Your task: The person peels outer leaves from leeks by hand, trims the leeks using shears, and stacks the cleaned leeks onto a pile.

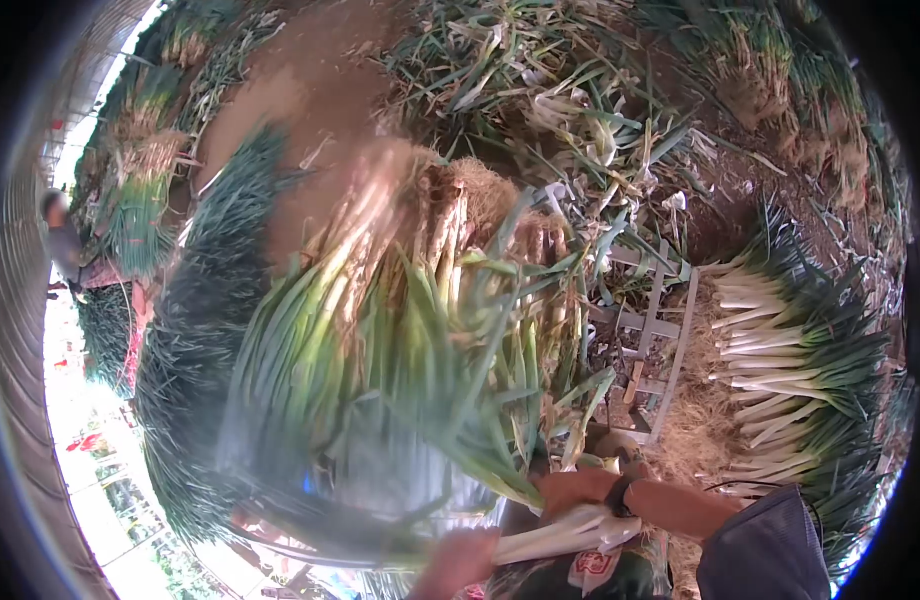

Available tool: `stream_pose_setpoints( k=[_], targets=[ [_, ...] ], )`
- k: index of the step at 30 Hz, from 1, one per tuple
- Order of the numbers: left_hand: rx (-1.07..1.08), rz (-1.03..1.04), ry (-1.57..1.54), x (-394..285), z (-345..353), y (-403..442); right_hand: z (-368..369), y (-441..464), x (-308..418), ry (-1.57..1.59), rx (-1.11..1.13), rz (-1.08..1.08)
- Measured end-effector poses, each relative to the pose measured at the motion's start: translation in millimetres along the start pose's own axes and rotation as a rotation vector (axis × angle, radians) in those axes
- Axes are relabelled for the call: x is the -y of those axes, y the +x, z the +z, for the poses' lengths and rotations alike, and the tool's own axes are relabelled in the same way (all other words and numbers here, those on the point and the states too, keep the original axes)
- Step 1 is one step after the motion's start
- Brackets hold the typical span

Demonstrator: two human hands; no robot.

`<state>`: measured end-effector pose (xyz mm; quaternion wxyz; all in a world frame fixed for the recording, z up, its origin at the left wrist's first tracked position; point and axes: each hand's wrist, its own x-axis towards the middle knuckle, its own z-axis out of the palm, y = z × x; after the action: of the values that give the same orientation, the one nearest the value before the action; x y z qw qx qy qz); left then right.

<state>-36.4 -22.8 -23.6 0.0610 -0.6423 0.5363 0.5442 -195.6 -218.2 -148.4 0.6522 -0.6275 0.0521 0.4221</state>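
Observation:
At the bottom centre, my left hand (458, 562), smeared by motion, is closed around one end of a green onion (550, 537) with a thick white stalk. My right hand (572, 490), with a dark band on its wrist, is just above that stalk. A long green onion leaf (500, 478) runs into its closed fingers, which are partly hidden. Beyond both hands lies a big pile of unpeeled green onions (380, 300), dirty roots pointing away and green leaves toward me, the nearer part blurred.
Peeled green onions (765, 365) lie in a row at right, beside a metal rack (660, 330). Stripped leaves (540, 90) litter the ground ahead. Tied bundles (145, 195) and a dark green heap (205, 370) stand at left. Another person (62, 240) is at the far left.

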Motion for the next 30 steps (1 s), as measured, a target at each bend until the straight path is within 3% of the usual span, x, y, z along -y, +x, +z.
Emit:
stream_pose_setpoints(
  k=[4,7,9,10,11,13,15,19,22,25,28,30],
  targets=[
    [-0.065,0.01,-0.151,-5.0,-11.7,-2.7,8.1,11.6,5.0,-0.158,0.063,0.11],
    [-0.11,0.01,-0.107,-3.5,-8.7,-3.9,7.3,6.9,-2.1,-0.388,-0.138,0.207],
    [-0.017,-0.013,-0.023,-12.1,-20.3,-11.9,9.3,1.2,-47.0,-0.556,-0.66,0.021],
    [0.027,-0.024,0.02,-17.5,-28.3,-17.2,-5.4,-15.7,-47.4,-0.624,-0.731,0.048],
    [-0.254,0.066,-0.053,-16.4,-24.4,-27.6,-27.7,-28.2,-49.0,-0.594,-0.761,0.142],
    [-0.237,0.04,-0.084,-20.5,-38.6,-33.6,-63.0,-44.7,-60.9,-0.428,-0.772,0.392],
    [-0.164,-0.032,-0.119,-16.9,-30.9,-30.0,-72.7,-48.6,-83.1,-0.501,-0.891,0.417],
    [-0.457,0.094,-0.04,-15.4,17.6,-43.2,-96.2,-62.7,-76.0,-0.366,-0.981,0.496],
    [-0.195,-0.12,-0.143,-16.8,26.3,-42.6,-101.7,-63.8,-84.4,-0.403,-1.115,0.471],
    [-0.165,-0.17,-0.332,-21.4,30.6,-39.4,-122.9,-66.4,-93.3,-0.416,-1.135,0.499],
    [-0.243,-0.243,-0.459,-49.3,-1.3,-45.1,-133.0,-66.1,-114.9,-0.576,-1.334,0.559],
    [-0.213,-0.37,-0.384,-43.1,13.2,-43.9,-179.5,-119.3,-117.4,-0.352,-1.277,0.722]
  ],
)
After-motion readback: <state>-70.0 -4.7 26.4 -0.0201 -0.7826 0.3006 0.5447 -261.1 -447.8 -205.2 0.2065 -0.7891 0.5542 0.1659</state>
